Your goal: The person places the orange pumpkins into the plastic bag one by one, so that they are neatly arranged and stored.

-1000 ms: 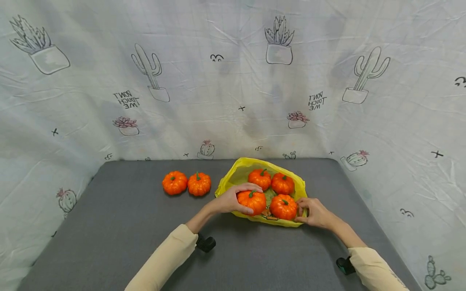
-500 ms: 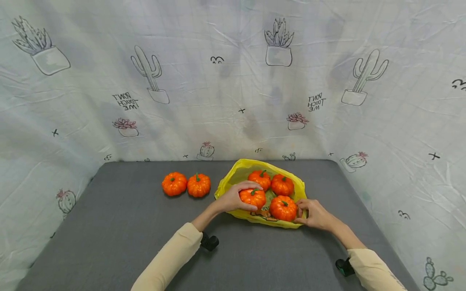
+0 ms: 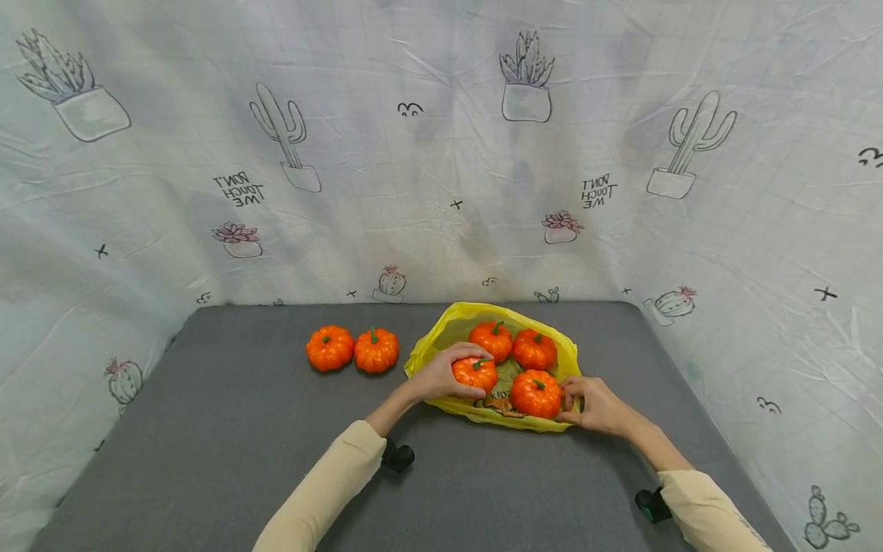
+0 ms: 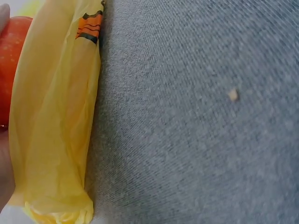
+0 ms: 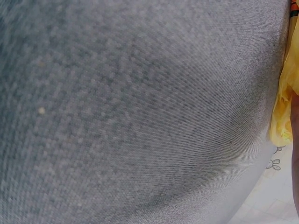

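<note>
A yellow plastic bag point(image 3: 569, 359) lies on the table with its mouth spread wide. Inside it my left hand point(image 3: 436, 379) grips a small orange pumpkin point(image 3: 476, 374), thumb in front and fingers over the far side, at the bag's left end. Three more pumpkins sit in the bag: one at the back point(image 3: 490, 342), one at the back right point(image 3: 534, 350) and one at the front right point(image 3: 536, 395). My right hand point(image 3: 602, 406) pinches the bag's right edge. In the left wrist view the yellow bag wall point(image 4: 51, 116) partly covers the held pumpkin point(image 4: 10, 65).
Two more orange pumpkins, a left one point(image 3: 329, 349) and a right one point(image 3: 375, 351), stand side by side left of the bag. The grey table point(image 3: 241, 429) is bounded by a white curtain point(image 3: 455, 153) with cactus drawings behind and on both sides.
My left hand has carried its pumpkin slightly back and lower into the bag, and more of the bag's printed inside shows. The right hand has stayed at the bag's right edge.
</note>
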The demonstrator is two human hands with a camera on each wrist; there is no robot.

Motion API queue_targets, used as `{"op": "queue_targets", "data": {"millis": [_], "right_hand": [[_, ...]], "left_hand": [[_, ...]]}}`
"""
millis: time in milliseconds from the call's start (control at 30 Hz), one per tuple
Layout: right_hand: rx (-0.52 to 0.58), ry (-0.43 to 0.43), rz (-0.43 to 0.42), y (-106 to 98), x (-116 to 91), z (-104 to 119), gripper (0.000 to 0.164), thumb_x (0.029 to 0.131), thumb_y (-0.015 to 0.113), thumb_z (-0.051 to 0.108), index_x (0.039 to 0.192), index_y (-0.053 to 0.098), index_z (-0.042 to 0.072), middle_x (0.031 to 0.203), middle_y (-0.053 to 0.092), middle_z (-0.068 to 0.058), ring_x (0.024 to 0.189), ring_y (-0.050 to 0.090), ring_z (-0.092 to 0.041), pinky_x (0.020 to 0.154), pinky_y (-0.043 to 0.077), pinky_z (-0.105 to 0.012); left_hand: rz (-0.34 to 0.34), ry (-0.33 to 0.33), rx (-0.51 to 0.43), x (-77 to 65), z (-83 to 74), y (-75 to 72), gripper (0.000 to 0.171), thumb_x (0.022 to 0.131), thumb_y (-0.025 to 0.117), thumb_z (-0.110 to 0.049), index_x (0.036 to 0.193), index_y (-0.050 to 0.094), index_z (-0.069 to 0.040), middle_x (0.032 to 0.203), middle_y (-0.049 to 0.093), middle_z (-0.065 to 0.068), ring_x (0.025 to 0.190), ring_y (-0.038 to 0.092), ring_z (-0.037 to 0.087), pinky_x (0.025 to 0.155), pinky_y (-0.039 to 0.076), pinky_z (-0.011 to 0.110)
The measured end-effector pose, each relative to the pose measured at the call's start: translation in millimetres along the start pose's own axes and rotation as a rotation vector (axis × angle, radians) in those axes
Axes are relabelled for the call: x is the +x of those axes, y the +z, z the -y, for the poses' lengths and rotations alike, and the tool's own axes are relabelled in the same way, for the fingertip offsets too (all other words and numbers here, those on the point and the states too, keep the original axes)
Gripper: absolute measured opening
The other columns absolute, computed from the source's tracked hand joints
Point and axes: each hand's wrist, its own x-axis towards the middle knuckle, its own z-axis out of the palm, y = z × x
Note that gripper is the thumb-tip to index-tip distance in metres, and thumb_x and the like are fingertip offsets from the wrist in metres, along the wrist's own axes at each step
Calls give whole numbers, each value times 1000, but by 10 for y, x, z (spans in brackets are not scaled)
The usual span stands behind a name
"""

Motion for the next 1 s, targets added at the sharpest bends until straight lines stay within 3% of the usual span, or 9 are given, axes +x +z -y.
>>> {"op": "queue_targets", "data": {"millis": [233, 467, 800, 1000], "right_hand": [[6, -4, -1, -7, 11, 6, 36, 68, 85, 10, 61, 53, 22, 92, 68, -3, 84, 65, -18, 69, 54, -33], [7, 1, -4, 1, 1, 26, 35, 67, 85, 9, 60, 53, 21, 92, 69, -3, 84, 65, -19, 70, 54, -34], [12, 0, -1, 20, -11, 9, 35, 67, 85, 8, 60, 53, 22, 93, 68, -3, 84, 65, -19, 69, 53, -31], [10, -3, -9, 17, -19, 0, 35, 67, 85, 7, 61, 53, 22, 93, 68, -2, 82, 63, -15, 67, 51, -27]], "left_hand": [[0, 34, -6, 52, 101, 90, 50, 76, 81, -8, 122, 62, -8, 129, 51, 10, 110, 50, 23, 83, 48, 32], [29, 33, 43, 164, 403, 266, 51, 76, 83, -19, 122, 61, -15, 130, 49, 1, 110, 49, 15, 83, 48, 29], [32, -6, 8, 223, 440, 372, 51, 77, 82, -23, 122, 60, -26, 132, 48, -3, 112, 48, 14, 85, 47, 28], [20, 0, -8, 225, 472, 392, 52, 79, 80, -20, 126, 58, -20, 134, 47, -2, 113, 49, 15, 86, 47, 29]]}}
